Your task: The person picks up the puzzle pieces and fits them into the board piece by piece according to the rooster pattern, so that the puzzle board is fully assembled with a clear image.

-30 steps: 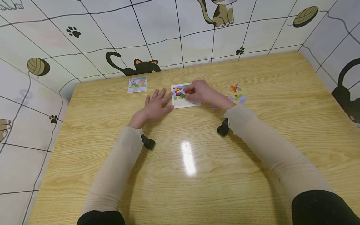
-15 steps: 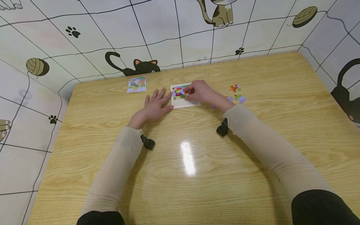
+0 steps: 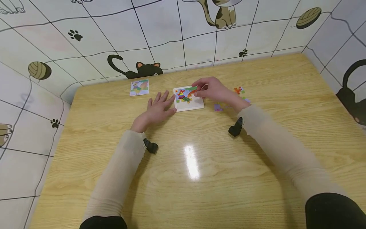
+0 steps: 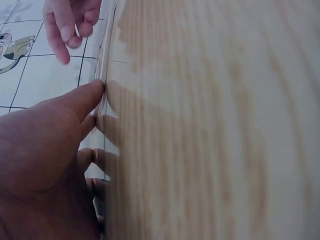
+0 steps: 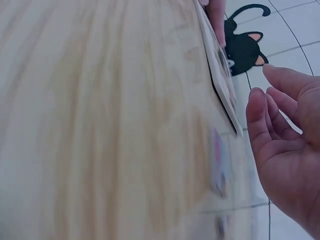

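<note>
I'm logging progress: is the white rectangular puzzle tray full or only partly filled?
Partly filled: multicoloured flat puzzle pieces lie in the upper part of the tray; bare white shows below.

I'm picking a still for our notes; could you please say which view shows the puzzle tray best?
The head view shows the puzzle tray best, with its partly filled face seen from above. The right wrist view shows it nearly edge-on; the left wrist view, not clearly.

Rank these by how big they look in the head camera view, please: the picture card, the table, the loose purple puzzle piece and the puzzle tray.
Largest to smallest:
1. table
2. puzzle tray, partly covered by the right hand
3. picture card
4. purple puzzle piece
</note>
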The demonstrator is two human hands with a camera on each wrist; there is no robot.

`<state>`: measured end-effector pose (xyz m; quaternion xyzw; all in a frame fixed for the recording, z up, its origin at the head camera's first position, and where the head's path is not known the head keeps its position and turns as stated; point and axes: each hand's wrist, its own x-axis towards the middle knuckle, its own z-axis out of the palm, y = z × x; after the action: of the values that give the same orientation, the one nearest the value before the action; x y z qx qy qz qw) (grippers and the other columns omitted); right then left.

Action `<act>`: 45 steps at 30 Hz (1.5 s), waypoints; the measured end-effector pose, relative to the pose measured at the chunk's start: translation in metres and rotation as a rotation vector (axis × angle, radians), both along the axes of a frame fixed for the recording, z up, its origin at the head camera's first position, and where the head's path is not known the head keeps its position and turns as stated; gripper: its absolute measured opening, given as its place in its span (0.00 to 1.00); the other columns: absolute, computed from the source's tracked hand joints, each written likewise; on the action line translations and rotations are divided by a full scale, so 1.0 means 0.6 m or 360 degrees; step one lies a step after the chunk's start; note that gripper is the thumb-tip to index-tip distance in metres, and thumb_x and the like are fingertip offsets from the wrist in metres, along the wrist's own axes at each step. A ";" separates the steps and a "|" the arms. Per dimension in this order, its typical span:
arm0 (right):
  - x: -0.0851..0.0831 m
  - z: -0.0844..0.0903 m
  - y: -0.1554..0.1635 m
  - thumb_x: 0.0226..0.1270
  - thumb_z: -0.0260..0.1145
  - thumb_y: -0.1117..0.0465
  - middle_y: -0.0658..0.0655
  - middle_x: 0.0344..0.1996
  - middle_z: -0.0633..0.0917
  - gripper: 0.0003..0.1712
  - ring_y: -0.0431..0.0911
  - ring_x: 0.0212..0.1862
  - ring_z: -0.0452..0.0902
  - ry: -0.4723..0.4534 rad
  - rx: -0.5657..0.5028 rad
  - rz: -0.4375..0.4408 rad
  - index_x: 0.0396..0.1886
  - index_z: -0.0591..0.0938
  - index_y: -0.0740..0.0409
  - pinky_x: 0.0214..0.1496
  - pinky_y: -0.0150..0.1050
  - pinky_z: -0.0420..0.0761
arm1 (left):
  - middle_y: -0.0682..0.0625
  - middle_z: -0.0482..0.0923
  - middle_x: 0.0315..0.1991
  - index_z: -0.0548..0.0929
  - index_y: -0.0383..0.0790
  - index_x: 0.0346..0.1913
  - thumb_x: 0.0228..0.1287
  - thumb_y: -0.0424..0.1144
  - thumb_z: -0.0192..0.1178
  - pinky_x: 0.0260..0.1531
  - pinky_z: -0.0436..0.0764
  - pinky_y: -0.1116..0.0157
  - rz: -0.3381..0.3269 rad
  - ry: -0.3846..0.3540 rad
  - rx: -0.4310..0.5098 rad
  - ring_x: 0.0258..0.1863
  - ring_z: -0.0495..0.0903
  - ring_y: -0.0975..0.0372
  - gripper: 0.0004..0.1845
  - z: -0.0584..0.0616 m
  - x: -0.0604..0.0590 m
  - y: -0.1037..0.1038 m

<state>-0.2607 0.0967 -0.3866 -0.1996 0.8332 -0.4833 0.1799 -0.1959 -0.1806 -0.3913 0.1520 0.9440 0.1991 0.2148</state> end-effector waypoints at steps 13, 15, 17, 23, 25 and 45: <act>-0.010 0.016 0.162 0.72 0.70 0.56 0.57 0.45 0.80 0.25 0.45 0.40 0.79 0.0103 0.0301 -0.0148 0.64 0.81 0.62 0.34 0.34 0.76 | 0.50 0.28 0.84 0.46 0.55 0.84 0.81 0.59 0.46 0.72 0.22 0.42 -0.0016 0.0012 0.0034 0.80 0.21 0.51 0.38 -0.005 0.002 -0.003; -0.009 0.015 0.184 0.71 0.71 0.56 0.58 0.45 0.80 0.25 0.44 0.40 0.79 0.0099 0.0333 -0.0190 0.63 0.81 0.62 0.35 0.33 0.76 | 0.49 0.28 0.84 0.46 0.55 0.84 0.81 0.59 0.46 0.72 0.22 0.42 -0.0017 0.0010 0.0040 0.80 0.21 0.51 0.38 -0.005 0.002 -0.002; -0.010 0.012 0.204 0.70 0.72 0.56 0.58 0.45 0.80 0.26 0.41 0.40 0.79 0.0104 0.0368 -0.0223 0.63 0.81 0.62 0.37 0.30 0.76 | 0.50 0.27 0.84 0.46 0.55 0.84 0.81 0.59 0.46 0.72 0.22 0.42 -0.0018 0.0005 0.0040 0.80 0.21 0.51 0.38 -0.004 0.002 -0.002; -0.011 0.004 0.240 0.69 0.73 0.57 0.59 0.47 0.81 0.26 0.41 0.44 0.78 0.0146 0.0445 -0.0255 0.63 0.81 0.62 0.41 0.28 0.74 | 0.50 0.27 0.84 0.45 0.56 0.84 0.81 0.59 0.46 0.72 0.22 0.43 -0.0021 -0.0001 0.0048 0.80 0.20 0.52 0.38 -0.005 0.001 -0.003; -0.011 0.003 0.244 0.70 0.72 0.56 0.60 0.49 0.81 0.26 0.44 0.47 0.78 0.0149 0.0480 -0.0240 0.64 0.81 0.61 0.42 0.29 0.73 | 0.51 0.27 0.84 0.45 0.56 0.84 0.81 0.59 0.46 0.72 0.22 0.43 -0.0015 -0.0004 0.0046 0.80 0.20 0.52 0.38 -0.006 0.001 -0.004; -0.009 -0.010 0.245 0.66 0.76 0.55 0.58 0.43 0.83 0.28 0.49 0.39 0.70 0.0132 0.0521 -0.0150 0.63 0.83 0.61 0.39 0.35 0.69 | 0.51 0.27 0.84 0.46 0.55 0.84 0.81 0.59 0.46 0.72 0.22 0.42 -0.0006 -0.0007 0.0011 0.80 0.21 0.52 0.38 -0.004 0.000 -0.001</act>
<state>-0.2664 0.2437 -0.3924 -0.1481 0.9160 -0.3403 0.1525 -0.1960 -0.1809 -0.3940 0.1541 0.9426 0.2022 0.2167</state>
